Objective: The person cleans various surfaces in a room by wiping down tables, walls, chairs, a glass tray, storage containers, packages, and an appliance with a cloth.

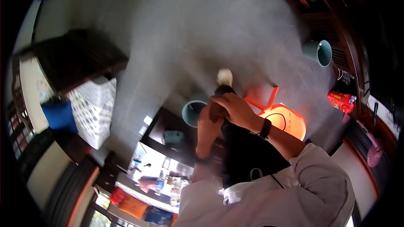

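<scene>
Teal bin (pixel 188 118) nr L hand (pixel 207 127): mouth up, axis approx. vert.

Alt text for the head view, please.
A person's left hand and right hand meet above a gray floor; whether they hold anything is unclear. A dark band circles the right wrist; nearby are an orange object and two teal bins.

Bright-orange plastic object (pixel 294 122); left of it, pale-teal round bin (pixel 188 117), white covering (pixel 93 113) with grey repeating pattern, blue square cushion (pixel 61 115); right, red printed packet (pixel 339 100).
</scene>
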Tool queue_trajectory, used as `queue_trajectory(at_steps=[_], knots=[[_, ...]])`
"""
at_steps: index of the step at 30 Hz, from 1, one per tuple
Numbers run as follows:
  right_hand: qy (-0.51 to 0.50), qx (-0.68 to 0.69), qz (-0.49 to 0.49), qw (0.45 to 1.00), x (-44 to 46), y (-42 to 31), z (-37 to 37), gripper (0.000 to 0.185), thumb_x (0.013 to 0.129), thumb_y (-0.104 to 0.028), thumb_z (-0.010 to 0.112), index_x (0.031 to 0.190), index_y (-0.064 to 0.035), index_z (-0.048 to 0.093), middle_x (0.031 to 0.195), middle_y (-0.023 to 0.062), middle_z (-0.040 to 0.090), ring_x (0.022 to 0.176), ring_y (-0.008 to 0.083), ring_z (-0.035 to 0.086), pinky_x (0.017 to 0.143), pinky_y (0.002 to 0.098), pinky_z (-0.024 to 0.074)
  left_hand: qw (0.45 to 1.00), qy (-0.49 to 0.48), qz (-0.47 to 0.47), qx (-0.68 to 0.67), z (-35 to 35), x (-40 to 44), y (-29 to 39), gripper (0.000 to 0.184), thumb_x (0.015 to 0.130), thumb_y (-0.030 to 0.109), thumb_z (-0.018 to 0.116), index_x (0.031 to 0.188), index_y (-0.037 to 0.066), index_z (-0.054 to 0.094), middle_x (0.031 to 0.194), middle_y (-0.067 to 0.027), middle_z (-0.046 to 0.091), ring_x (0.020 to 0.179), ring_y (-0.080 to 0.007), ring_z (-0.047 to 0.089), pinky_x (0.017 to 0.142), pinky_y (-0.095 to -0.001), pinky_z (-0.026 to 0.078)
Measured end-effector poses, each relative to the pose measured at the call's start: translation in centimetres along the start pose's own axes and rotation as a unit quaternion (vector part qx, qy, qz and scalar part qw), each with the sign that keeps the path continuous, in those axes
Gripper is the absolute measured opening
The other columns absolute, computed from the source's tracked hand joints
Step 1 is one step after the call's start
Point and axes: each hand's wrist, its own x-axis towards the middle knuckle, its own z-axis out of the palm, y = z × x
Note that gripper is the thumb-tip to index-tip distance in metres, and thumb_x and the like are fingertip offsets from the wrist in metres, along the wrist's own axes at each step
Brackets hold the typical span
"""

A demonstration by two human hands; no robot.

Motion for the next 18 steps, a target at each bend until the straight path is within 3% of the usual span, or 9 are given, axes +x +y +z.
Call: queue_trajectory(at_steps=[5, 8, 14, 18], knots=[[0.097, -0.02, 0.035, 0.994, 6.5, 0.8, -6.0, 0.054, 0.081, -0.003, 0.074, 0.131, -0.0116, 0.057, 0.118, 0.0133, 0.06, 0.111, 0.0355, 0.06, 0.088, 0.043, 0.0533, 0.994, -0.043, 0.04, 0.089, -1.8, 10.2, 7.0, 0.057, 0.076, 0.006, 0.078, 0.129, 0.004, 0.059, 0.114, -0.0143, 0.069, 0.103, -0.0292, 0.069, 0.086, -0.0384, 0.056], [0.144, 0.003, 0.056, 0.988, 10.8, 2.7, -9.8, 0.051, 0.083, -0.005, 0.073, 0.13, -0.0115, 0.057, 0.122, 0.0127, 0.058, 0.112, 0.035, 0.06, 0.09, 0.0421, 0.0537, 0.991, -0.101, -0.018, 0.089, -1.8, 17.3, 10.8, 0.058, 0.076, 0.011, 0.08, 0.13, 0.006, 0.059, 0.117, -0.0135, 0.067, 0.105, -0.0296, 0.068, 0.088, -0.0385, 0.055], [0.171, 0.036, 0.102, 0.979, 17.1, 2.2, -19.7, 0.057, 0.084, -0.01, 0.072, 0.137, -0.0091, 0.052, 0.131, 0.0141, 0.054, 0.114, 0.0353, 0.059, 0.092, 0.0411, 0.0541, 0.973, -0.156, 0.112, 0.127, -1.5, 29.1, 19.2, 0.055, 0.075, 0.012, 0.081, 0.126, 0.007, 0.061, 0.115, -0.0126, 0.064, 0.108, -0.0321, 0.064, 0.09, -0.039, 0.052], [0.248, 0.068, 0.115, 0.959, 19.9, 1.7, -26.9, 0.06, 0.084, -0.011, 0.07, 0.141, -0.0145, 0.051, 0.127, 0.0143, 0.058, 0.107, 0.0335, 0.064, 0.086, 0.0417, 0.0557, 0.952, -0.181, 0.174, 0.176, 0.6, 35.8, 25.8, 0.055, 0.074, 0.008, 0.081, 0.125, 0.006, 0.061, 0.115, -0.0118, 0.064, 0.11, -0.0326, 0.062, 0.091, -0.0393, 0.052]])
